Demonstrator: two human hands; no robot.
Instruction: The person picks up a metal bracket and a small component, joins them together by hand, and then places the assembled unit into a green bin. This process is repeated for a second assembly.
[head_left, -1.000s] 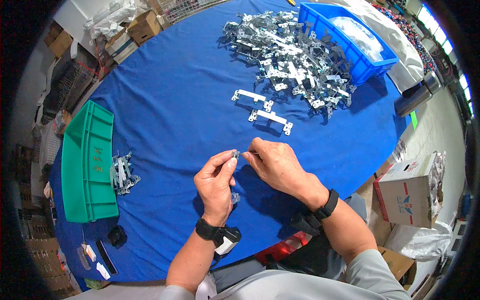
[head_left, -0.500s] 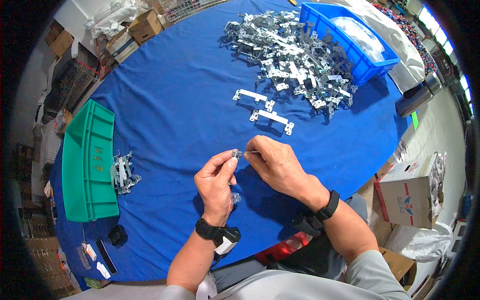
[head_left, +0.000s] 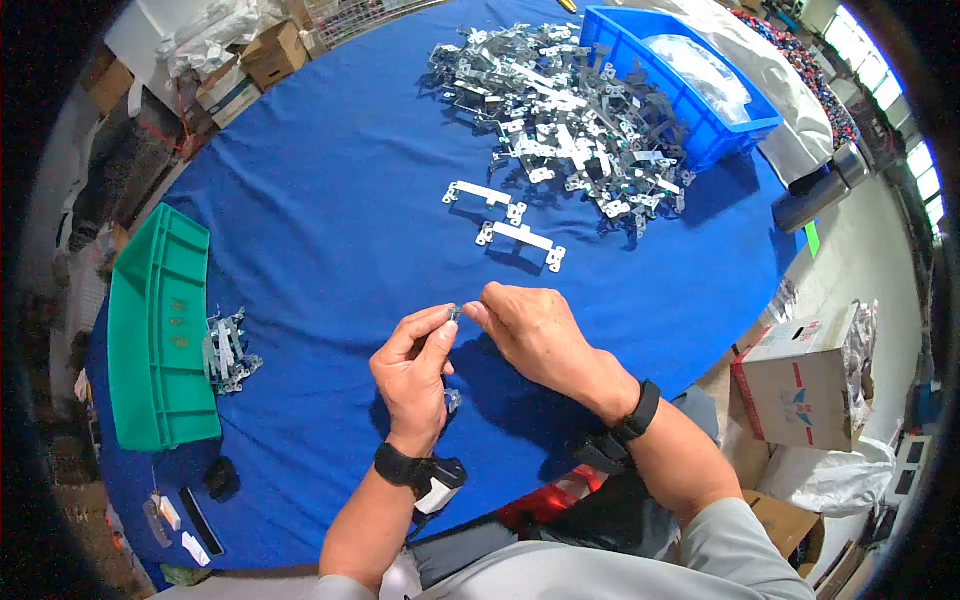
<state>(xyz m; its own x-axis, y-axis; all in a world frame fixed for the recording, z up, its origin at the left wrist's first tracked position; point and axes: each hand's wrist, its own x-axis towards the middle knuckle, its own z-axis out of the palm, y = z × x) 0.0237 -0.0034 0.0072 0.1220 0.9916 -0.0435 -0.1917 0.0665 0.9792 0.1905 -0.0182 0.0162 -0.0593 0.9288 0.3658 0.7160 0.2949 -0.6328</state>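
My left hand (head_left: 415, 375) is closed in a pinch on a metal bracket (head_left: 454, 314). One end of it shows above the thumb and index fingertip, and another end juts out below the palm. Just to the right, my right hand (head_left: 540, 335) has its fingers pressed together, their tips right by the bracket's upper end. Whatever those fingers hold is hidden. Two similar white metal brackets (head_left: 520, 236) lie on the blue cloth beyond my hands. Past them spreads a large heap of metal brackets (head_left: 570, 120).
A blue bin (head_left: 715, 135) holding clear plastic stands behind the heap, with a steel bottle (head_left: 820, 190) to its right. On the left, a green tray (head_left: 135, 340) stands beside a small pile of brackets (head_left: 230, 352). A printed carton (head_left: 795, 385) is off the table at right.
The thin metal piece that showed between my right fingertips is out of sight now. Those fingertips have come closer to the bracket in my left hand. The whole view has shifted slightly.
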